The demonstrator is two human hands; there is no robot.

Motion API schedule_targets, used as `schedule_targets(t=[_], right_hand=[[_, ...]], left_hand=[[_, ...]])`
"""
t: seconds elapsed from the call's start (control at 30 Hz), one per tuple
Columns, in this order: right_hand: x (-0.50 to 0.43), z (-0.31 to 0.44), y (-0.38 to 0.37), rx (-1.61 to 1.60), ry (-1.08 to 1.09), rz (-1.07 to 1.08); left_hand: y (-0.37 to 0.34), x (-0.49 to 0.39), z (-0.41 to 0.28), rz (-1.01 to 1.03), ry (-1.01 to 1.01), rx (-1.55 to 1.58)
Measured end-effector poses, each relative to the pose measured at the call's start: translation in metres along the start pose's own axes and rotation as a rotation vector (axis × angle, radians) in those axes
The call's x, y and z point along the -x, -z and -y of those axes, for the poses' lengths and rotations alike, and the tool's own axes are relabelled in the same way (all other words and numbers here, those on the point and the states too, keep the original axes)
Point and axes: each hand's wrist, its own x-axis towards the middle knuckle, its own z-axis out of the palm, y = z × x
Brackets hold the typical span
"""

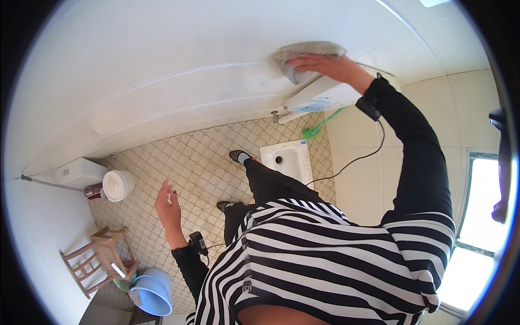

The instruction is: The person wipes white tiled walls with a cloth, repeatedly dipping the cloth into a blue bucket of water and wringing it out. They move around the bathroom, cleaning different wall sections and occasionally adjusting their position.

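My right hand presses a greyish-white cloth flat against the white wall panel. The arm is stretched out above a white toilet cistern that bears a blue pattern. Part of the cloth lies hidden under the fingers. My left hand hangs in the air over the patterned floor, fingers apart, with nothing in it. A small dark device with a cable is strapped at each wrist.
A white squat toilet is set in the floor beside my feet, near a green toilet brush. On the left stand a lidded white bucket, a white bin, a wooden chair and a blue bucket. A window is at right.
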Motion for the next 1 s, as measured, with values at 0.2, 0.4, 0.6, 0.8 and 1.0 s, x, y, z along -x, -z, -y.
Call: schedule_targets(t=[0.2,0.4,0.6,0.8,1.0], right_hand=[[0.056,0.024,0.058,1.349,0.056,-0.534],[0.035,0.039,0.079,1.111,-0.047,-1.233],[-0.051,0.024,0.027,0.845,-0.072,-1.635],[-0.117,0.03,-0.051,1.0,-0.017,-1.311],[-0.176,0.075,-0.082,0.987,0.193,-0.981]], left_hand=[[0.008,-0.016,-0.026,0.008,-0.07,-0.022],[0.023,-0.02,-0.039,-0.016,-0.025,-0.042],[0.024,-0.014,-0.053,-0.051,-0.021,-0.029],[0.023,0.001,-0.061,-0.041,0.051,-0.002],[0.036,0.026,-0.068,-0.138,0.082,-0.048]])
